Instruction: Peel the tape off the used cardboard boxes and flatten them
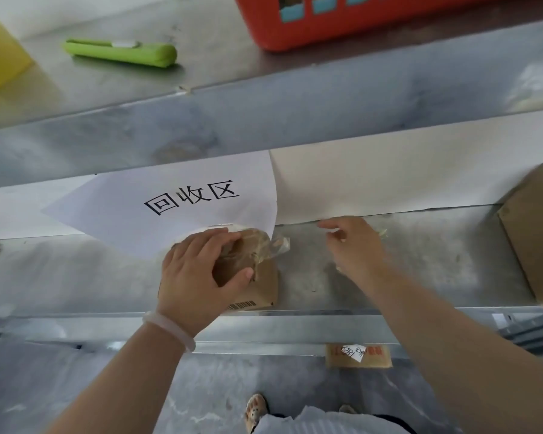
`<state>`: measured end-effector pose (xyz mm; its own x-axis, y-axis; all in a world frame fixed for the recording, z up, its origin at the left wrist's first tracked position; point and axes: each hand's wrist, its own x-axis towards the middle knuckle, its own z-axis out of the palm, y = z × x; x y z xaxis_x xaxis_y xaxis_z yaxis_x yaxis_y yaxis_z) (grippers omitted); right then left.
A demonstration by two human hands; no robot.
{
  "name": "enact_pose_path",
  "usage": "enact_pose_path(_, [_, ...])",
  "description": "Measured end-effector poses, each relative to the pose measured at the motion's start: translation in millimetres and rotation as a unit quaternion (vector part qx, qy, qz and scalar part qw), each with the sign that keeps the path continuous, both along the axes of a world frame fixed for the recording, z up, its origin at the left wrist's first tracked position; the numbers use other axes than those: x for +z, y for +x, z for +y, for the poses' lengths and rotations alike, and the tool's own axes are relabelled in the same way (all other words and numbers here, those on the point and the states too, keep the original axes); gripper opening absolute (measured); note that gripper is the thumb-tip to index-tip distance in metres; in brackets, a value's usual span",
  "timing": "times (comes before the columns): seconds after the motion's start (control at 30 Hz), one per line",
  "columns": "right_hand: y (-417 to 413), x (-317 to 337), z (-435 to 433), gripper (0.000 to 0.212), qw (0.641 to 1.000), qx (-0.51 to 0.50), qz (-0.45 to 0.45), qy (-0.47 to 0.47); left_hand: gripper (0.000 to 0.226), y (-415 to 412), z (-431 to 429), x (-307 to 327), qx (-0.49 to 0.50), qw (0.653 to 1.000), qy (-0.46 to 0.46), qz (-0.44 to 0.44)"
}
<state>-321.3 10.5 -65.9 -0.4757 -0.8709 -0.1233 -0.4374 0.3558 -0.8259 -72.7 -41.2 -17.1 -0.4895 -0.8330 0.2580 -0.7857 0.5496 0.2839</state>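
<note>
holding the small cardboard box (265,288) down at centre frame on the steel worktop (436,261), left hand (198,277) has its grip clamped round it, clear tape (279,244) sticking off its upper right. right hand (355,245) sits just right, fingers curled, can't tell if that grip holds tape.

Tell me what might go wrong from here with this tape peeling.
1. The small box, gripped by the left hand, sits at the front edge of the steel table; a hard tug might pull it off.
2. The loose crumpled tape on the box lies right by a corner of the paper sign and may stick to it and tear it.
3. Whether the right hand holds any tape is unclear; a thin strip could snap or re-stick.
</note>
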Motion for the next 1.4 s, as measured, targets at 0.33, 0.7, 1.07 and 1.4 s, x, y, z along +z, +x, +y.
enact_pose_path(0.33, [59, 26, -15, 0.027, 0.959, 0.247, -0.138, -0.014, 0.046, 21, -3, -7, -0.058, 0.997, -0.024, 0.055])
enact_pose_path(0.7, [57, 15, -22, 0.019, 0.963, 0.122, -0.229, -0.077, 0.047, 15, -9, -6, -0.038, 0.998, -0.006, 0.039])
enact_pose_path(1.07, [62, 27, 10, 0.013, 0.971, 0.094, -0.204, -0.086, 0.056, 9, -21, -4, -0.038, 0.999, 0.032, -0.017])
enact_pose_path(1.4, [56, 54, -7, 0.007, 0.977, 0.164, 0.069, -0.114, 0.058, 10, -22, -6, -0.034, 0.998, 0.045, 0.003])
